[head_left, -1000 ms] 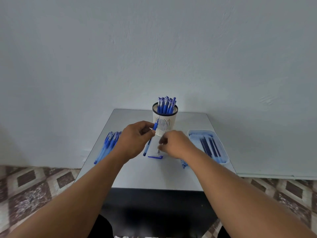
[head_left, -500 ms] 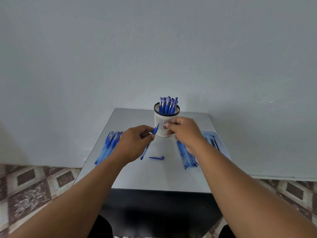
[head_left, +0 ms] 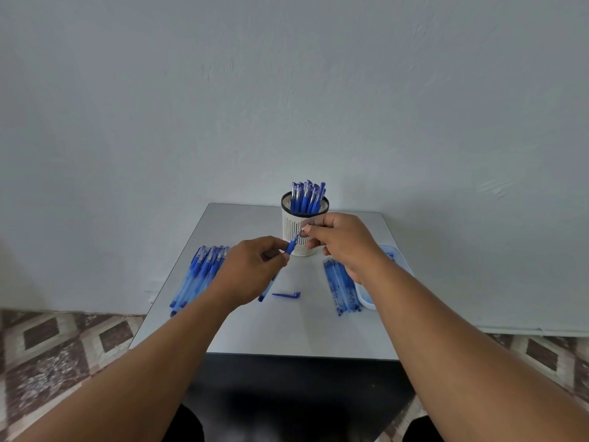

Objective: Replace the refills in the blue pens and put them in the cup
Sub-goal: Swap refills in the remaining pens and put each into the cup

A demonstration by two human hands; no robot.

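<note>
Fingers of right hand now pinch pen tip (left hand unmoved).

Soft, even, rather cool light fills the scene, with no glare. Faint shadows lie on the bench just beneath the fingers. Focus is fair near the fingers; the forearms below them blur, and wide-angle distortion bends the edges.

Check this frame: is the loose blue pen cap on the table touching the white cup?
No, the blue pen cap lies alone on the grey table, well in front of the white cup and apart from it.
</note>
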